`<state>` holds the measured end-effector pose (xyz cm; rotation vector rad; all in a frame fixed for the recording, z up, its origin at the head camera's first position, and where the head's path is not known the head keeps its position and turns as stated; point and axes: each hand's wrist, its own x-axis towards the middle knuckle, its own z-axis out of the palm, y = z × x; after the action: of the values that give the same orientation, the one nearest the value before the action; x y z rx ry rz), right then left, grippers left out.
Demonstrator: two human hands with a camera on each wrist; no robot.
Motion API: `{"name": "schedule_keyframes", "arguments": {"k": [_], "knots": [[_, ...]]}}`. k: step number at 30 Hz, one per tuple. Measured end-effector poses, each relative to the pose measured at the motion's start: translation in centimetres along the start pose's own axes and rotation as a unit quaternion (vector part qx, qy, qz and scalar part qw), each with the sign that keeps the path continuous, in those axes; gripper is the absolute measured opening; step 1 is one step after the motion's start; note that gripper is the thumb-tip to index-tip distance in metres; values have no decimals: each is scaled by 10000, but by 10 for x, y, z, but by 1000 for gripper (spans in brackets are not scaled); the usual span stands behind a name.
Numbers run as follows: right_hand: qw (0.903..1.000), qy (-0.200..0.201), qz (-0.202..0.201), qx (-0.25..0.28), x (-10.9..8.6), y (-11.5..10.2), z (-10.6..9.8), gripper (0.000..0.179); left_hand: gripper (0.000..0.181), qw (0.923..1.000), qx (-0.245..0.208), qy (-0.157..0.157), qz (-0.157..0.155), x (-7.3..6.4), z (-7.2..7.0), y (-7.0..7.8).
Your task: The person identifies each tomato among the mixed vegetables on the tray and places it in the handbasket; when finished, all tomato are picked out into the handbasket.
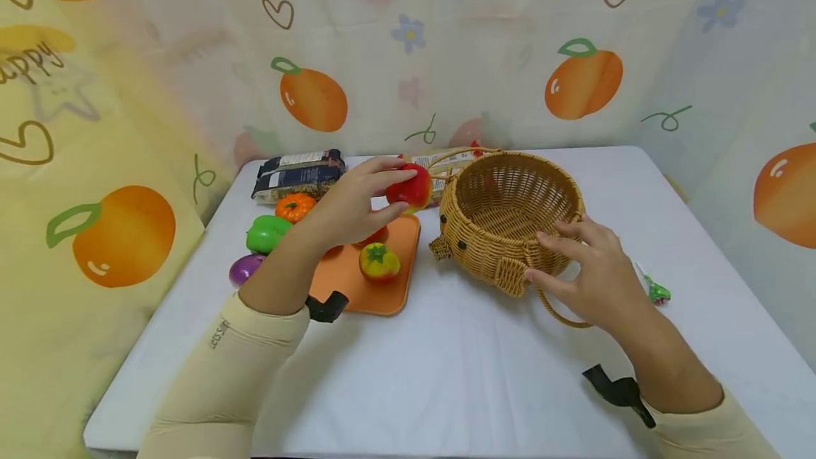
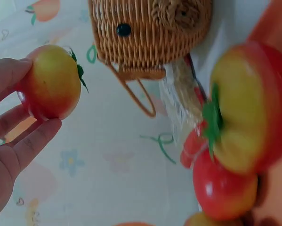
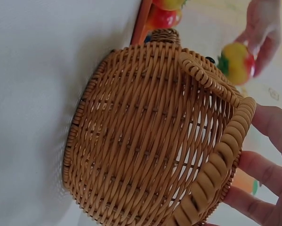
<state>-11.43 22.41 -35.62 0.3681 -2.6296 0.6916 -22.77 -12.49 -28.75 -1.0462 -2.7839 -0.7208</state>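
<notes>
A red and yellow toy tomato (image 1: 411,188) with a green leafy top is pinched between the thumb and fingers of my left hand (image 1: 357,200). It hangs in the air above the orange tray (image 1: 398,299), left of a wicker basket (image 1: 487,250) shaped like an animal, with a snout and black eyes. My right hand (image 1: 593,271) holds the basket's near right rim, fingers over the edge and thumb on the outer side; the rim hides some fingertips in the right wrist view. Another toy tomato (image 1: 380,262) lies on the tray, with more red fruit (image 2: 223,186) behind it.
Left of the tray lie an orange toy pumpkin (image 1: 295,207), a green pepper (image 1: 268,234) and a purple vegetable (image 1: 245,270). A dark bag (image 1: 299,174) and a pale package (image 1: 440,161) are at the back. A green-wrapped item (image 1: 656,291) lies at right.
</notes>
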Motion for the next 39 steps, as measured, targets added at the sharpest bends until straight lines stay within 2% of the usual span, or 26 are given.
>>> {"name": "schedule_keyframes", "arguments": {"k": [6,11,16,22,30,39], "knots": [[9999,-111,77,-65,0,-1,-1,55,50,9993,-186,-38,330,27,17,21],[9998,-139,157,-73,-1,-1,-2,55,51,9985,-57,-280,464,49,25,39],[9999,-105,111,-37,-1,0,-1,56,51,9970,133,-414,646,62,34,50],[10000,4,32,-11,-2,-1,0,55,48,9909,661,-523,1047,72,51,58],[10000,78,10,-23,-2,-1,1,56,51,9845,799,-1246,941,78,63,64],[9999,-10,86,-63,-1,0,0,56,50,9828,818,-1392,896,81,64,65]]}}
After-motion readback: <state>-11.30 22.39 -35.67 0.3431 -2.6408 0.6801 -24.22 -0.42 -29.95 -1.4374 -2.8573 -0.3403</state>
